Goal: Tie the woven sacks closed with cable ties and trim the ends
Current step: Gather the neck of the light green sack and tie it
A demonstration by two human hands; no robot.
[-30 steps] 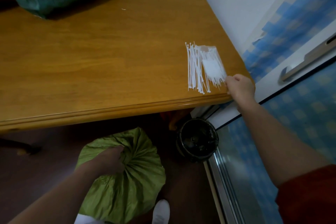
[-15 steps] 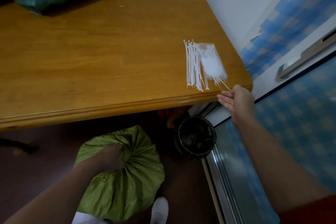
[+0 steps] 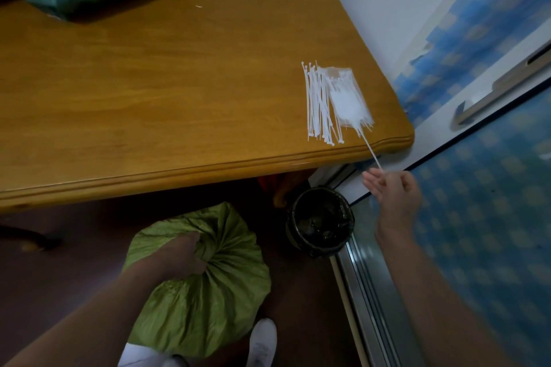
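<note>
Green woven sack (image 3: 208, 301) sits on the floor below the wooden table (image 3: 149, 98), its neck bunched tight in the left hand (image 3: 185, 256). The right hand (image 3: 393, 197) pinches one cable tie (image 3: 371, 152) by its end, just off the corner where the pile of ties (image 3: 322, 104) lies. No tie circles the neck yet; cinching and trimming remain, I'd say.

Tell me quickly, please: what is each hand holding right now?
Left hand: closed around the gathered neck of the green sack.
Right hand: pinching one cable tie by its end.
</note>
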